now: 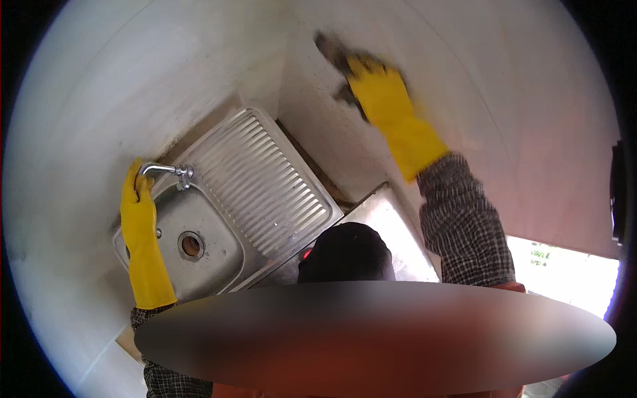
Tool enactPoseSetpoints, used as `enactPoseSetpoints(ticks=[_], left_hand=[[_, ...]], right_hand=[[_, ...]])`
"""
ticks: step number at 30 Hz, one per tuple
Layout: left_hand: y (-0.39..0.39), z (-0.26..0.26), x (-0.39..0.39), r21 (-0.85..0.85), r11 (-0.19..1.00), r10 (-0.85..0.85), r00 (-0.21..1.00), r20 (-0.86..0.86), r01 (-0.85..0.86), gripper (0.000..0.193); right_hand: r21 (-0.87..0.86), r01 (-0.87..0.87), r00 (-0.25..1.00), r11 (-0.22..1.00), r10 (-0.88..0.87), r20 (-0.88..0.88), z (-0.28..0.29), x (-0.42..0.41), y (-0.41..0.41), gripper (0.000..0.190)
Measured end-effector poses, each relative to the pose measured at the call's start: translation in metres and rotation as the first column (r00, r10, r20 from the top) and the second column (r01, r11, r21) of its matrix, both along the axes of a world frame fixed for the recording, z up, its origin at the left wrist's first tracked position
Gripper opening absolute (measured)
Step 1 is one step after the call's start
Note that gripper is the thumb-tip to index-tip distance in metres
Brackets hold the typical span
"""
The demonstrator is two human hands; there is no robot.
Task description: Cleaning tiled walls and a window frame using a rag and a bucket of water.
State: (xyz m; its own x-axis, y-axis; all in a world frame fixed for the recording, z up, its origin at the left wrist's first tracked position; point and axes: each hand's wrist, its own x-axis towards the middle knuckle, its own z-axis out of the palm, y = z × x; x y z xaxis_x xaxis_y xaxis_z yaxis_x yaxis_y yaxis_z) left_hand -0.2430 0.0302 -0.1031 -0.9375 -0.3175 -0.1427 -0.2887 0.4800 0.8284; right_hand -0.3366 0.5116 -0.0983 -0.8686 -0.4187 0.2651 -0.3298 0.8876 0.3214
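Observation:
My left hand (139, 186), in a yellow rubber glove, has its thumb and fingers around the spout end of a chrome faucet (171, 169). Below that hand and to its right lies the bowl of a stainless steel sink (214, 234) with a round drain (191, 246). My right hand (373, 82), in a matching glove, is raised at the wall (323, 124) at upper right. A dark, blurred cloth-like thing (331, 49) is pressed under its fingers against the wall; its kind cannot be told.
A ribbed drainboard (264, 184) adjoins the bowl. To its right is a metal counter (383, 214), partly hidden by a black rounded object (346, 253). Pale walls with dark smudges meet in a corner behind the sink. A bright opening (562, 273) shows at lower right.

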Motion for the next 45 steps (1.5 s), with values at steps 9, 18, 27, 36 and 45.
enactPoseSetpoints(ticks=[9,18,27,36,45], left_hand=[[-0.004,0.004,0.004,-0.239,0.97,0.032,0.999,-0.027,-0.037,0.037],[-0.009,-0.001,-0.001,-0.242,0.97,0.025,0.999,0.02,-0.02,0.037],[-0.006,0.002,-0.001,-0.173,0.983,0.077,0.996,0.052,-0.067,0.038],[-0.006,-0.005,0.007,-0.234,0.969,0.086,0.996,-0.013,-0.086,0.037],[-0.018,-0.012,0.0,-0.376,0.924,0.068,0.998,-0.014,-0.069,0.037]], right_hand=[[0.132,-0.048,0.86,0.99,-0.026,0.509,-0.082,0.138,0.066,0.051],[0.22,-0.171,0.942,0.96,0.225,-0.25,0.045,-0.165,-0.076,0.046],[0.292,-0.074,0.892,0.954,-0.067,0.447,-0.07,0.019,-0.003,0.043],[0.093,-0.127,0.941,0.988,0.091,0.325,0.005,-0.032,-0.053,0.05],[0.17,-0.288,0.954,0.942,0.298,-0.032,0.085,-0.112,-0.052,0.026]])
